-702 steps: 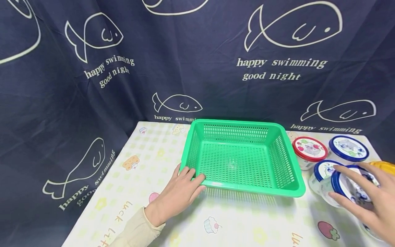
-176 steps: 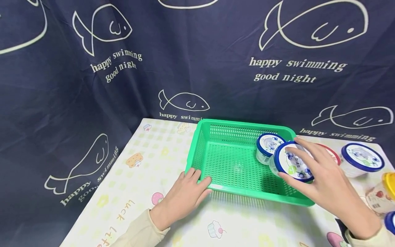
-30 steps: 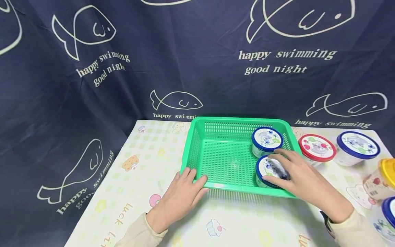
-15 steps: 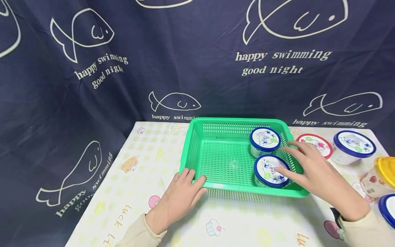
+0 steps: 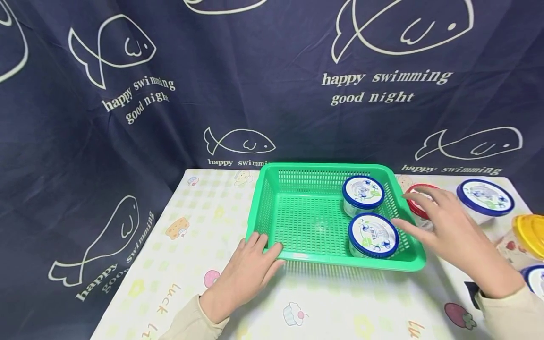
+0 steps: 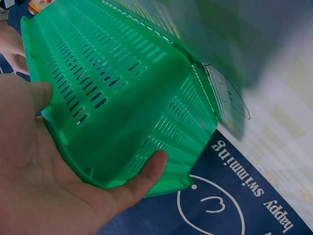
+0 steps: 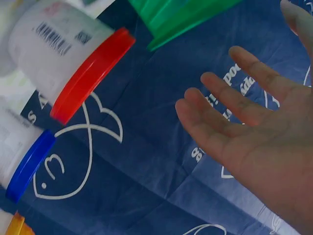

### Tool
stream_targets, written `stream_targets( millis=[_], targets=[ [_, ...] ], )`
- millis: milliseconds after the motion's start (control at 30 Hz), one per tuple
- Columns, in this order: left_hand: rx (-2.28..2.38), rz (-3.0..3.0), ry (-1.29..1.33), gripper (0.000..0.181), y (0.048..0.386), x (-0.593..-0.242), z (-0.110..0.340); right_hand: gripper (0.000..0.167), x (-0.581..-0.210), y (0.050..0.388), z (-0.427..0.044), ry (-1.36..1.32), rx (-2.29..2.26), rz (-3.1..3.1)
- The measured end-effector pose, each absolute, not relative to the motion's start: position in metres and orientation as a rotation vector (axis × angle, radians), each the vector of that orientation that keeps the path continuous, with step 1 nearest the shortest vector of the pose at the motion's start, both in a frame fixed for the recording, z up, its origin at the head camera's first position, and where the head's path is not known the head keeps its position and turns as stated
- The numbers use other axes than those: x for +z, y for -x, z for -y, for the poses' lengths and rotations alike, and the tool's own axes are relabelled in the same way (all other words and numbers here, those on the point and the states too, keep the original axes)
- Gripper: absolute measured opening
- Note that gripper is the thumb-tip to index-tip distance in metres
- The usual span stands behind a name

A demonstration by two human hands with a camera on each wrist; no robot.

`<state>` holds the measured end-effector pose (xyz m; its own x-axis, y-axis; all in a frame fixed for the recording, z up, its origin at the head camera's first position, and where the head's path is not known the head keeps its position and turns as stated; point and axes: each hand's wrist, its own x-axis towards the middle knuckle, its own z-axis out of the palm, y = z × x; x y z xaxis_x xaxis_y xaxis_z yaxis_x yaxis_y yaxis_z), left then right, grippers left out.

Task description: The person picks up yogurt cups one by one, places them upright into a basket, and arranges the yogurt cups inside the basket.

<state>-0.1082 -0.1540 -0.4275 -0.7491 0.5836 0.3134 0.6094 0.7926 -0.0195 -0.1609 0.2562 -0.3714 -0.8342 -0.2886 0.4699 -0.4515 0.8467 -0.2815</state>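
Observation:
A green plastic basket (image 5: 323, 259) with slotted walls stands on the table. My left hand (image 5: 243, 278) grips its front left corner, fingers over the rim; the left wrist view shows the thumb and another digit against the basket's outside. Two tubs with blue lids sit in the basket's right side, a rear tub (image 5: 363, 192) and a front tub (image 5: 374, 236). My right hand (image 5: 456, 231) hovers just right of the basket with spread, slightly bent fingers, holding nothing. In the head view it partly hides a red-lidded tub (image 5: 418, 208); the right wrist view shows that tub apart from the fingers.
Right of the basket stand a blue-lidded tub (image 5: 485, 197), a yellow-lidded tub (image 5: 522, 241) and another blue-lidded tub (image 5: 536, 278) cut off by the frame edge. A dark fish-print curtain (image 5: 297, 94) hangs behind the patterned tablecloth (image 5: 212, 203).
Two blue-lidded tubs have come into the basket since the earliest frame. My right hand has let go of the front one and moved right, out over the rim. My left hand stays put.

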Motion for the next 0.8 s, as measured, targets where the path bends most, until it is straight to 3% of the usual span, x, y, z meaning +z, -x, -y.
stream_targets(
  millis=[500,800],
  targets=[
    [-0.105,2.683,0.910,0.022,0.109,-0.429,0.154,0.064,-0.368,0.167,-0.282,-0.362,0.473,2.634],
    [-0.112,2.657,0.914,0.022,0.109,-0.430,0.154,0.055,-0.376,0.175,-0.298,-0.329,0.556,2.647]
  ],
)
